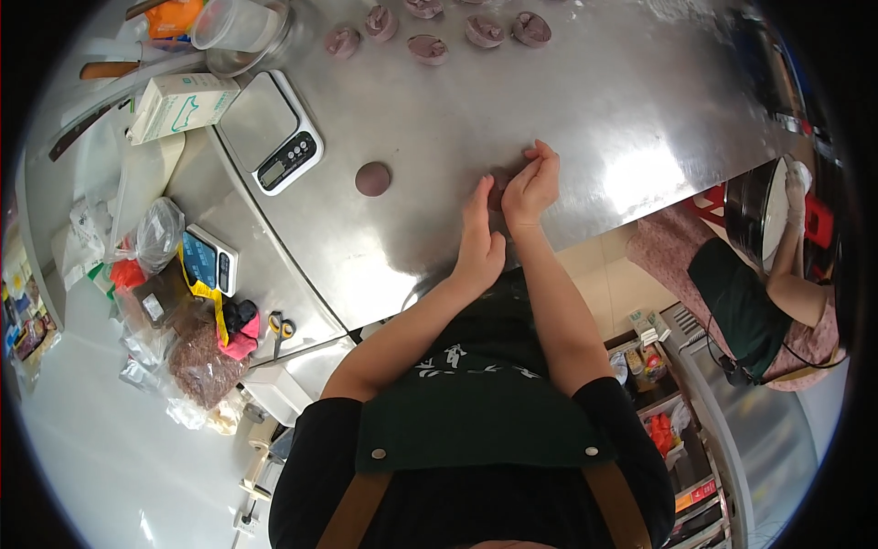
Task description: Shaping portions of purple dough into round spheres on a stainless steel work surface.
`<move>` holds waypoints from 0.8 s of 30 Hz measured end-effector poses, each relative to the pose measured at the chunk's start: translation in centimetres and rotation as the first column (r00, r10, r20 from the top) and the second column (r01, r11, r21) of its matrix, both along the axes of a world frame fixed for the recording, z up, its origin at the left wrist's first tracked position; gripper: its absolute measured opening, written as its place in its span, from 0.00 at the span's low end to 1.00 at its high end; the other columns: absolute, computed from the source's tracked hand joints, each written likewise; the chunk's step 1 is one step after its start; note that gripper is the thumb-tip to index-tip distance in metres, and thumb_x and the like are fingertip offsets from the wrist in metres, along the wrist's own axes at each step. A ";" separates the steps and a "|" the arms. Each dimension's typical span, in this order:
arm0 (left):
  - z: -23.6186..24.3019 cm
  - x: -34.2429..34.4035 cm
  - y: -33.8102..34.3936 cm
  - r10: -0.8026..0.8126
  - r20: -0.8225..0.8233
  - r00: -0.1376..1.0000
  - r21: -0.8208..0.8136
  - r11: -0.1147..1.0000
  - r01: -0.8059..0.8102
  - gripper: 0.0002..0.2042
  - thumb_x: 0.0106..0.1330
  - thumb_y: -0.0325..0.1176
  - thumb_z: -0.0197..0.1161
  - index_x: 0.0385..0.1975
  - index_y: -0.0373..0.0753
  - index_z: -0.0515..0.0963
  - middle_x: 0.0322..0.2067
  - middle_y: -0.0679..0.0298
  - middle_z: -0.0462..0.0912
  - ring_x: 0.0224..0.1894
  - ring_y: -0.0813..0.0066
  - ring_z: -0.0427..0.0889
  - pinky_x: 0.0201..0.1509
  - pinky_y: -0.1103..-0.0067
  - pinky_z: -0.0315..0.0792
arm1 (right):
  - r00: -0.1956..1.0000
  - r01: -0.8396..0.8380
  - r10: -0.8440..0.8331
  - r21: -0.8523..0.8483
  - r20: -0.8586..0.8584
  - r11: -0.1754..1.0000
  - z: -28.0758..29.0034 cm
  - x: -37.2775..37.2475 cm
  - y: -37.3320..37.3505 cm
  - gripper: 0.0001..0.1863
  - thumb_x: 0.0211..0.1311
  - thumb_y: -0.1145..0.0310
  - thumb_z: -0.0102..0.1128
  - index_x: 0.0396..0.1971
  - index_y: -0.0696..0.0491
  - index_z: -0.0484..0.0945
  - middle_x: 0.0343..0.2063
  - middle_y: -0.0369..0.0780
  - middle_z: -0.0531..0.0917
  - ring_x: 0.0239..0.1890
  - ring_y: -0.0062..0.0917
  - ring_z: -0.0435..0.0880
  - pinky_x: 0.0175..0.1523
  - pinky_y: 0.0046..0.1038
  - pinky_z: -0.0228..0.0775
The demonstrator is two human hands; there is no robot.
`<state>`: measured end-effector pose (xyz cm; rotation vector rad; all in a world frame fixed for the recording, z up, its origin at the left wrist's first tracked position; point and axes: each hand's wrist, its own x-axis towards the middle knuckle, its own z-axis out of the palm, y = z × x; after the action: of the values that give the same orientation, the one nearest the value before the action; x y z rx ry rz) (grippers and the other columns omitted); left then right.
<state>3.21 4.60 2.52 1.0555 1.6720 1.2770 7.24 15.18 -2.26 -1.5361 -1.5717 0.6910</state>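
In the head view, the left hand (479,240) and the right hand (530,183) are pressing together on a piece of purple dough (498,188) lying on the steel table (594,119). The fingers of both hands are closing round the dough, which is mostly hidden between them, so its shape is hard to tell. A flat purple disc (372,178) is lying just to the left, apart from the hands. Shaped purple pieces (427,48) are sitting in a row along the far side of the table. A kitchen scale (272,131) is standing to the left, with a carton (181,105) beyond it.

The dough is sitting near the table's front edge (585,229), so a hard push toward the body could probably slide it off. Pressing unevenly might tear it or make it stick to the steel. Open room is lying to the right and ahead; the left is crowded. Another person (768,293) is working at the right, well apart.
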 end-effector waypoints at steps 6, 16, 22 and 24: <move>-1.0 -2.6 1.7 -0.065 0.177 0.982 -0.196 0.976 0.099 0.37 0.51 0.16 0.41 0.67 0.33 0.46 0.66 0.50 0.52 0.69 0.56 0.51 0.72 0.68 0.46 | 0.997 -0.077 0.078 -0.017 0.014 0.997 -0.1 -0.1 0.4 0.11 0.60 0.79 0.45 0.39 0.55 0.75 0.30 0.39 0.79 0.31 0.31 0.78 0.35 0.30 0.70; -1.0 -0.3 -1.6 -0.004 0.105 0.995 -0.101 0.995 0.015 0.38 0.50 0.14 0.41 0.67 0.30 0.44 0.66 0.47 0.50 0.70 0.57 0.48 0.72 0.68 0.43 | 0.992 -0.114 0.113 0.009 0.063 0.993 -0.2 1.5 -1.8 0.10 0.64 0.79 0.43 0.39 0.56 0.75 0.31 0.40 0.79 0.32 0.29 0.78 0.37 0.27 0.70; -0.9 -0.6 -2.0 -0.068 0.118 0.991 -0.153 0.984 0.086 0.38 0.50 0.13 0.42 0.67 0.30 0.43 0.66 0.47 0.50 0.70 0.55 0.49 0.72 0.67 0.44 | 0.990 -0.137 0.138 -0.061 0.019 0.989 1.0 1.1 -2.0 0.10 0.64 0.79 0.43 0.40 0.56 0.74 0.31 0.40 0.79 0.33 0.29 0.78 0.38 0.28 0.70; -0.3 0.1 -2.8 -0.077 0.081 0.994 -0.119 0.989 0.086 0.38 0.50 0.13 0.42 0.67 0.30 0.43 0.66 0.48 0.50 0.70 0.55 0.50 0.72 0.67 0.44 | 0.997 -0.080 0.079 -0.115 -0.018 0.990 2.0 1.0 -1.9 0.11 0.63 0.79 0.43 0.41 0.56 0.74 0.32 0.40 0.79 0.33 0.30 0.78 0.38 0.28 0.70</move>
<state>3.36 1.78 2.19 0.9804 1.6119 1.1334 8.27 13.30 -0.22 -1.5554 -1.6143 0.8483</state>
